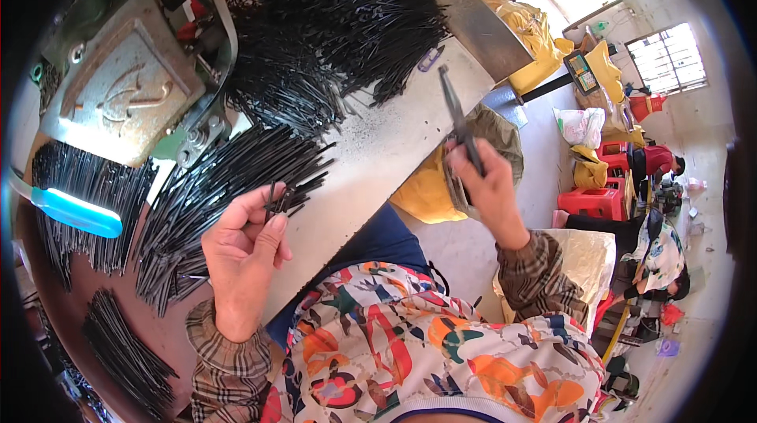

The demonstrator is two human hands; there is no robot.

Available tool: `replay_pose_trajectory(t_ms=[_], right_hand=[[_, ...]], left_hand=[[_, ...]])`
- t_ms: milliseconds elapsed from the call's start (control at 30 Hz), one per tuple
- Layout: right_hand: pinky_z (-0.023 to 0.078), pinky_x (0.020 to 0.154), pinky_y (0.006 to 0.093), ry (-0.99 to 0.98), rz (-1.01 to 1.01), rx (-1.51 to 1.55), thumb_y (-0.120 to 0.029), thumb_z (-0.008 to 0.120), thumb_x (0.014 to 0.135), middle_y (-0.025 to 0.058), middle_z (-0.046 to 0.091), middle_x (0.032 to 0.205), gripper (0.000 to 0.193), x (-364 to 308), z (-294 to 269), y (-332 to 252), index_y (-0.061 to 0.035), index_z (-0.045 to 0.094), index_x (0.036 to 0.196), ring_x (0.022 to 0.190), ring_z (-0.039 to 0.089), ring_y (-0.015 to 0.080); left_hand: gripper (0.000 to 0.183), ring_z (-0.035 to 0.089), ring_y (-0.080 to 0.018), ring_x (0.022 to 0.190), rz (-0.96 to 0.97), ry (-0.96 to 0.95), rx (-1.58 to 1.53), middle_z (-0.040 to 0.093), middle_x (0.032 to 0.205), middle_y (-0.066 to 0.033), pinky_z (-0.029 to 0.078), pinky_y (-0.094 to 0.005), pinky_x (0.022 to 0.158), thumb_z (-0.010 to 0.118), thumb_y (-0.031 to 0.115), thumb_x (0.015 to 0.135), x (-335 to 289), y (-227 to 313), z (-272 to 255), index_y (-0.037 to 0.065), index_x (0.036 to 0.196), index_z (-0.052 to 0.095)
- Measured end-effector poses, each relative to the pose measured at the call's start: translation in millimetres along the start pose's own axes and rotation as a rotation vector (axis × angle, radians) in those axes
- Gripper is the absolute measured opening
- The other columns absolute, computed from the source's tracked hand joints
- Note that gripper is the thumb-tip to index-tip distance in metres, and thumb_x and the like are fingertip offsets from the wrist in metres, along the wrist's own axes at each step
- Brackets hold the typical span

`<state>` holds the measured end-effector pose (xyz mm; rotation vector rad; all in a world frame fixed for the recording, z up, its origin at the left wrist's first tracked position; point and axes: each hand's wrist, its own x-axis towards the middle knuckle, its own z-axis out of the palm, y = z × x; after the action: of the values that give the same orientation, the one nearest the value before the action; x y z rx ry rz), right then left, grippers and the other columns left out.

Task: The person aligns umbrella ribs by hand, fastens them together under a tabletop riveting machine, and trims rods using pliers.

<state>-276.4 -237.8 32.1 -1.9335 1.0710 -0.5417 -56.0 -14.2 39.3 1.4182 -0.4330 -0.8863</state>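
My left hand (248, 249) is raised over the near edge of the white worktop (371, 163), thumb and fingers pinched on a small dark metal piece (277, 201). Right behind it lies a bundle of thin black strips (229, 194), their ends pointing toward the fingers. My right hand (490, 186) is wrapped round a long, narrow dark metal tool (456, 108), held upright beyond the worktop edge; motion blurs it, so its exact kind is unclear. A large heap of black strips (355, 13) covers the far part of the worktop.
A heavy metal machine head (126, 92) stands at the left, with a lit blue lamp (77, 212) beside it. More black strips (130, 352) lie on the brown surface at lower left. Yellow sacks (430, 190) stand right of the worktop. Other people (661, 253) sit farther right near red stools (591, 201).
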Motion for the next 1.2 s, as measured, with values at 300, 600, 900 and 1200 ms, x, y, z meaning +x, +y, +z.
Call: replay_pose_trajectory(t_ms=[300, 600, 900, 1200], right_hand=[[0.040, 0.090, 0.0369, 0.290, 0.165, -0.398, -0.032, 0.071, 0.074, 0.0182, 0.053, 0.111, 0.059, 125, 6, 63, 0.0035, 0.055, 0.118, 0.104, 0.049, 0.0287], [0.043, 0.091, 0.0388, 0.385, -0.607, -0.374, -0.011, 0.069, 0.078, 0.0202, 0.056, 0.119, 0.041, 89, 58, -12, -0.0053, 0.056, 0.117, 0.108, 0.054, 0.0274], [0.049, 0.065, 0.0226, -0.788, 0.108, 0.783, -0.017, 0.064, 0.093, 0.0037, 0.065, 0.092, 0.032, 1, 153, -92, 0.0059, 0.059, 0.115, 0.075, 0.057, 0.0073], [0.042, 0.059, 0.0183, -0.757, 0.148, 0.812, -0.014, 0.065, 0.090, 0.0002, 0.064, 0.085, 0.018, 14, 175, -88, 0.0007, 0.064, 0.100, 0.071, 0.054, 0.0028]], left_hand=[[0.017, 0.046, -0.0058, 0.058, -0.021, -0.003, -0.233, 0.054, 0.081, -0.0029, 0.034, -0.0186, 0.048, 0.058, 0.005, 0.093, 6, 3, -4, 0.008, 0.102, 0.045], [0.017, 0.043, -0.0061, 0.058, -0.110, -0.043, -0.452, 0.055, 0.086, -0.0043, 0.031, -0.0185, 0.047, 0.058, 0.005, 0.093, 8, 1, -17, 0.008, 0.104, 0.045], [0.012, 0.057, -0.0117, 0.063, -0.049, 0.007, -0.430, 0.064, 0.087, -0.0095, 0.044, -0.0212, 0.054, 0.050, 0.013, 0.100, 6, -1, -23, 0.003, 0.105, 0.047], [0.013, 0.066, -0.0160, 0.077, -0.100, 0.181, -0.304, 0.066, 0.088, -0.0092, 0.055, -0.0271, 0.066, 0.056, 0.012, 0.096, 2, -6, -28, -0.001, 0.097, 0.059]])
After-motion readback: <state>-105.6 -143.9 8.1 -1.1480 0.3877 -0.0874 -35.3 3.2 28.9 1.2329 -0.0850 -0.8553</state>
